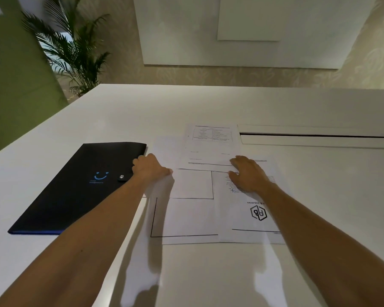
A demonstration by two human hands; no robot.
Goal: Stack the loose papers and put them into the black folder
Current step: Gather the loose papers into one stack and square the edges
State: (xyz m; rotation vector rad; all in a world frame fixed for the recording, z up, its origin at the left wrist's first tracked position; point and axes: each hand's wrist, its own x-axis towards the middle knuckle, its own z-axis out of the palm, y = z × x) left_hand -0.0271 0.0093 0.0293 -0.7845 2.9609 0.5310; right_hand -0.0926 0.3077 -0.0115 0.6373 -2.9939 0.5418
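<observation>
Papers [193, 218] overlap beside closed folder [80, 185].

Head view: single wide-angle camera, worn high. Faces forward and down across white table [208, 103]. Near; both forearms enter from below.

on the flat white table [98, 120] the closed black snap-button folder [80, 187] lies to the left, with the loose white printed papers [193, 189] just beside it on the right, overlapping one another. the sheet with a small table printed on it [211, 147] lies farthest back, partly over the others; the sheet with a hexagon logo [251, 216] lies nearest on the right, over a line-bordered sheet [186, 218]. the left hand [151, 168] rests at the papers' left edge, next to the folder; the right hand [248, 173] lies flat on the logo sheet. a long narrow slot in the tabletop [313, 135] runs behind and to the right. a leafy potted palm [75, 47] stands beyond the table's far left corner.
</observation>
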